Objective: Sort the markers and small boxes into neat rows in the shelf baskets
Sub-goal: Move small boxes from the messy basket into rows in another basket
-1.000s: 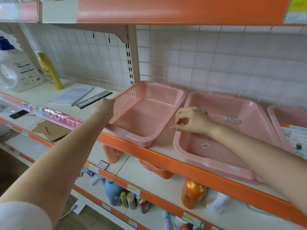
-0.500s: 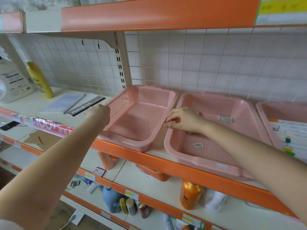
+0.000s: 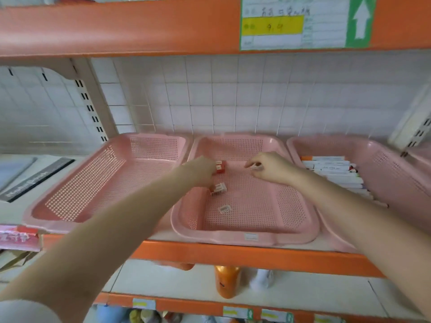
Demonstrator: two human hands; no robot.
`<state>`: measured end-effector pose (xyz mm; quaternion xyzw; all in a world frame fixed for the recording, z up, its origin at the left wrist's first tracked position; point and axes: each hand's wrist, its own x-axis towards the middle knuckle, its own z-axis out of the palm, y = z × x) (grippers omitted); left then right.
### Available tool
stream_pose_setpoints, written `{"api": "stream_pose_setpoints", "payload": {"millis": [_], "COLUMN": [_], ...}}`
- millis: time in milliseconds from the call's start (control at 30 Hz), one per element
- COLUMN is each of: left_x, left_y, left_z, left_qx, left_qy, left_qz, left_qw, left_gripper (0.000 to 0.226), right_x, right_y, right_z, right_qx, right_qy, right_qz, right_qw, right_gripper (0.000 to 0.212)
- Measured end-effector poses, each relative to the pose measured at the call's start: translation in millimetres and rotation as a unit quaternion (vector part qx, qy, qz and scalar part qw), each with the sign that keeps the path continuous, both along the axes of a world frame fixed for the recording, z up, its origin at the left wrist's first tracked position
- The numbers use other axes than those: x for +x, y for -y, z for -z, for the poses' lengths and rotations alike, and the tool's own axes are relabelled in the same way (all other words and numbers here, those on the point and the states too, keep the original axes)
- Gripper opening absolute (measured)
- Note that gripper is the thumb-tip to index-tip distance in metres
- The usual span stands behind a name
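We find the fingers of the left hand (image 3: 203, 170) hidden behind its back, their tips meeting a small red box (image 3: 220, 166) at the far left of the middle basket (image 3: 245, 236). We cannot tell whether they grip it or merely touch it. The right hand (image 3: 270, 167) has its fingers curled, forefinger and thumb drawn together in a pinch on a pale item (image 3: 256, 168) low over the mesh floor, though blur prevents us identifying it. A second box (image 3: 218, 189), red and white, lies on the mesh just nearer than the first, apart from either hand. A barcode sticker (image 3: 224, 209) sits nearer still on the basket floor. Half a second ago the left hand held the outer rim of the left basket (image 3: 112, 178) and the right rested on the middle basket's rim, with no red boxes in view there. Both hands are now inside the middle basket and two boxes are present. We judge that straightening the baskets is finished and box placement has begun, with a row starting along the left wall. The markers (image 3: 333, 171) already lie side by side in the right basket (image 3: 396, 173). The left basket holds nothing visible. All three stand on the orange-edged shelf (image 3: 233, 255).
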<state>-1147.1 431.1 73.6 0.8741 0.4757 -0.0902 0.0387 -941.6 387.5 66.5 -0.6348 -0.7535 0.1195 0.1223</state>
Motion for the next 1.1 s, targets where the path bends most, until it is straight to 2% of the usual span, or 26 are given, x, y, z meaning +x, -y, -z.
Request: {"api": "stream_pose_setpoints", "payload": {"millis": [67, 133, 233, 367, 533, 633, 700, 800, 967, 1100], "left_x": [11, 20, 24, 20, 22, 24, 25, 25, 23, 24], "left_y": [-9, -14, -21, -35, -40, -38, -35, -30, -22, -23], "left_z": [6, 9, 11, 15, 23, 29, 28, 20, 18, 15], "left_qx": [0.008, 0.007, 0.018, 0.037, 0.013, 0.025, 0.005, -0.079, -0.197, -0.234], "left_qy": [-0.057, -0.075, -0.085, -0.092, -0.066, 0.012, 0.138, 0.326, 0.38, 0.408], "left_qz": [0.008, 0.025, 0.046, 0.041, 0.051, 0.055, 0.035, 0.002, 0.03, 0.015], "left_qw": [0.998, 0.997, 0.995, 0.994, 0.996, 0.998, 0.99, 0.942, 0.903, 0.882], "left_gripper": [0.018, 0.016, 0.021, 0.02, 0.024, 0.022, 0.022, 0.026, 0.043, 0.024], "right_x": [8, 8, 2, -1, -2, -7, -8, -10, -10, -8], "right_y": [-1, -3, -3, -1, -2, 0, 1, 5, 8, 4], "right_z": [4, 7, 10, 14, 18, 16, 13, 6, 4, 5], "right_qx": [-0.001, 0.006, 0.003, -0.033, -0.073, -0.083, -0.072, -0.059, -0.079, -0.091], "right_qy": [0.003, -0.008, -0.024, 0.03, 0.033, 0.006, -0.035, -0.109, -0.175, -0.218], "right_qz": [0.028, 0.036, 0.024, -0.003, -0.013, -0.001, 0.002, 0.0, -0.011, -0.003], "right_qw": [1.0, 0.999, 0.999, 0.999, 0.997, 0.997, 0.997, 0.992, 0.981, 0.972], "right_gripper": [0.03, 0.031, 0.031, 0.029, 0.03, 0.036, 0.043, 0.047, 0.037, 0.03]}}
